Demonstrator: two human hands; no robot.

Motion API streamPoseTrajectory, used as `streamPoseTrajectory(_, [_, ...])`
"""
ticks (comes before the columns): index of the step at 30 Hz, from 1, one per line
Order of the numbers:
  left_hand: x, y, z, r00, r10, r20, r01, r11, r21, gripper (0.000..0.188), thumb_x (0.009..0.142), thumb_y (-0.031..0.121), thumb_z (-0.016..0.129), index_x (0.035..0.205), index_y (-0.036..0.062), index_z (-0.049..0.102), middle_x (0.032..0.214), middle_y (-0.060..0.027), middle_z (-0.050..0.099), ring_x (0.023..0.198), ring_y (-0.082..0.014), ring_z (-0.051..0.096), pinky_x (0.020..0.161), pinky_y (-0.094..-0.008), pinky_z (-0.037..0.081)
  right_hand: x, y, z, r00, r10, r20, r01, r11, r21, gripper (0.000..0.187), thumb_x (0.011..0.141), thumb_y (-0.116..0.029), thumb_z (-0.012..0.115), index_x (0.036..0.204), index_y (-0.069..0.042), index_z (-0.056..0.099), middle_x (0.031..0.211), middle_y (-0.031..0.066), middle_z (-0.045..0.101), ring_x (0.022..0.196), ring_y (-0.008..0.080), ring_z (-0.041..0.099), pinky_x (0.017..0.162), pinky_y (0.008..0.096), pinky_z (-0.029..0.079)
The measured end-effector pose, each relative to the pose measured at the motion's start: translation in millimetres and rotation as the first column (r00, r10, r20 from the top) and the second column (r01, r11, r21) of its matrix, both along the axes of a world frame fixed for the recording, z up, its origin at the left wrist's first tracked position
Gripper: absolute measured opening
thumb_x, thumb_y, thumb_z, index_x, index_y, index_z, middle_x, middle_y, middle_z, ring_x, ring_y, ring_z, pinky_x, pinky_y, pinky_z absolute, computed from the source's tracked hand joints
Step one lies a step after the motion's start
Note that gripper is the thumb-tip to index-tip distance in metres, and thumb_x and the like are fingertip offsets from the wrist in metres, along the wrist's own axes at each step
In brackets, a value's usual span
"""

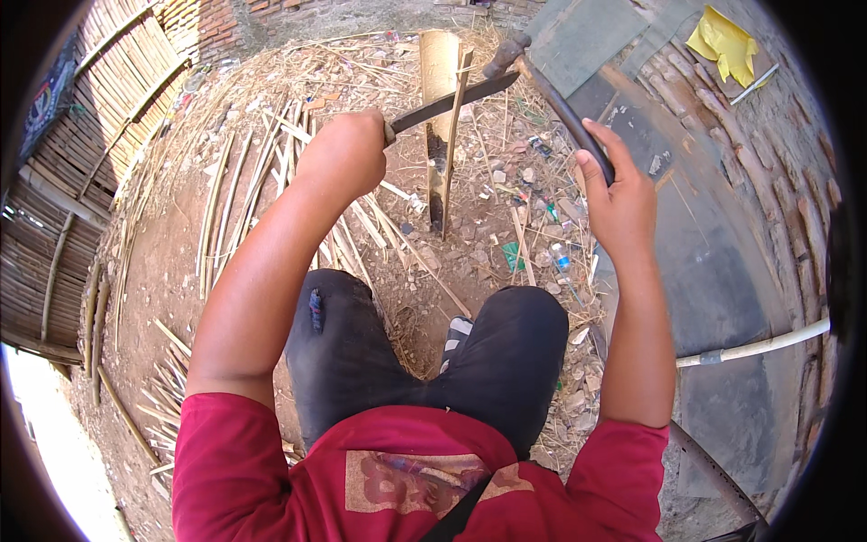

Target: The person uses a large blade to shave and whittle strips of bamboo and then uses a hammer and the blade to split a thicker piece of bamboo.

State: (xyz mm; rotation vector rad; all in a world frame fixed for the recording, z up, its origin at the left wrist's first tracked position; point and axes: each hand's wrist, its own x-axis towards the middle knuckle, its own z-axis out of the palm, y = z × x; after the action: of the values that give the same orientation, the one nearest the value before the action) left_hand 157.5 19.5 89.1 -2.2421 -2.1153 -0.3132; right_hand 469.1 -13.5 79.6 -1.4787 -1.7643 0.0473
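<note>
My left hand (pixel 348 154) is closed round the handle of a machete (pixel 488 88), whose dark blade points to the right. The blade crosses a split bamboo piece (pixel 440 68) standing on end, and a narrow bamboo strip (pixel 455 122) stands apart from the wider part at the blade. In my right hand (pixel 623 194) is a hammer (pixel 564 113), gripped near the end of its dark handle. Its metal head is close to the machete's tip; whether they touch I cannot tell.
Cut bamboo strips (pixel 237 203) lie on the littered ground to the left, with another pile (pixel 167 397) nearer me. Dark sheets (pixel 722 271) and stacked logs (pixel 768 172) line the right side. A woven bamboo wall (pixel 117 99) stands at left, and a yellow sheet (pixel 725 45) lies far right.
</note>
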Motion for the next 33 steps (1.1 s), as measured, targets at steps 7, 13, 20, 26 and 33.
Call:
streamPoseTrajectory(7, [-6, 3, -10, 0.999, -0.002, 0.040, 0.001, 1.000, 0.017, 0.020, 0.088, 0.003, 0.059, 0.105, -0.0008, 0.069, 0.103, -0.0251, 0.074, 0.098, -0.0398, 0.073, 0.087, -0.0484, 0.058, 6, 19, -6, 0.979, 0.091, -0.184, -0.015, 0.926, 0.378, 0.037, 0.103, -0.032, 0.064, 0.138, -0.020, 0.063, 0.087, 0.0092, 0.074, 0.072, 0.0233, 0.071, 0.068, 0.0359, 0.053])
streamPoseTrajectory(13, [-1, 0, -4, 0.999, 0.041, -0.016, -0.042, 0.997, -0.058, 0.022, 0.088, 0.003, 0.060, 0.109, 0.0001, 0.068, 0.103, -0.0245, 0.074, 0.098, -0.0396, 0.073, 0.086, -0.0483, 0.059, 10, 5, 18, 0.997, -0.069, 0.040, 0.065, 0.993, 0.103, 0.038, 0.103, -0.035, 0.063, 0.138, -0.021, 0.063, 0.092, 0.0146, 0.075, 0.076, 0.0293, 0.072, 0.069, 0.0381, 0.054])
streamPoseTrajectory(20, [4, 6, -9, 0.998, 0.045, 0.032, -0.043, 0.997, -0.069, 0.024, 0.090, 0.003, 0.060, 0.112, 0.0008, 0.068, 0.105, -0.0246, 0.074, 0.101, -0.0383, 0.073, 0.086, -0.0480, 0.059, 1, 15, -9, 0.993, 0.073, -0.097, -0.032, 0.930, 0.365, 0.038, 0.102, -0.031, 0.067, 0.138, -0.022, 0.062, 0.091, 0.0142, 0.074, 0.068, 0.0212, 0.069, 0.067, 0.0351, 0.052])
streamPoseTrajectory(26, [0, 1, -8, 0.999, 0.037, 0.005, -0.036, 0.996, -0.081, 0.023, 0.090, 0.004, 0.060, 0.112, 0.0012, 0.069, 0.107, -0.0236, 0.074, 0.101, -0.0379, 0.073, 0.086, -0.0472, 0.060, -6, 2, -1, 0.998, 0.033, -0.050, -0.029, 0.996, 0.079, 0.036, 0.104, -0.031, 0.064, 0.138, -0.021, 0.062, 0.089, 0.0149, 0.072, 0.070, 0.0227, 0.070, 0.066, 0.0341, 0.052])
streamPoseTrajectory(33, [2, 6, -11, 1.000, 0.024, -0.012, -0.025, 0.996, -0.085, 0.024, 0.090, 0.004, 0.060, 0.112, 0.0018, 0.069, 0.106, -0.0231, 0.074, 0.100, -0.0382, 0.073, 0.086, -0.0470, 0.060, -15, 9, -27, 0.997, 0.048, -0.056, -0.032, 0.967, 0.251, 0.035, 0.103, -0.026, 0.063, 0.137, -0.017, 0.062, 0.090, 0.0170, 0.073, 0.071, 0.0286, 0.072, 0.066, 0.0379, 0.053])
